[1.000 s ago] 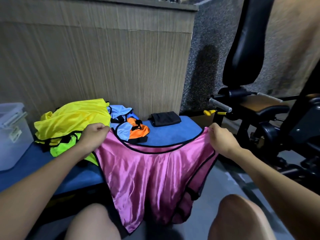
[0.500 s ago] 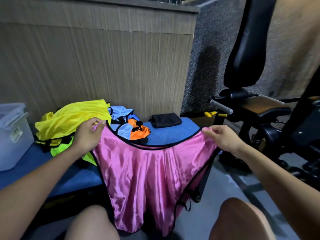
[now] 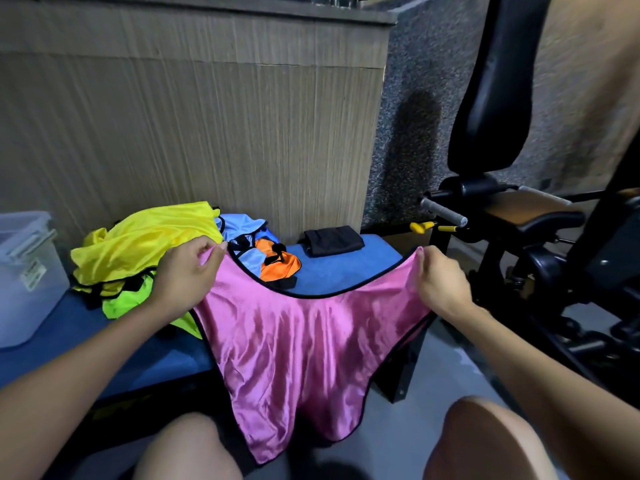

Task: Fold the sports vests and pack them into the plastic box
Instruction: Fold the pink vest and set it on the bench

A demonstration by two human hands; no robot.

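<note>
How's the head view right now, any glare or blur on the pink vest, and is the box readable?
Head view: dim overall; sheen streaks on the pink vest, folds readable; both hands sharp; plastic box cut by the left edge, its label too blurred to read; wide-angle bending at the edges; gym machine in deep shadow.

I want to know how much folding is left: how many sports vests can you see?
5: pink vest held up by both hands; yellow vest, green vest, light blue vest and orange vest heaped on the blue bench. More may be hidden underneath.
</note>
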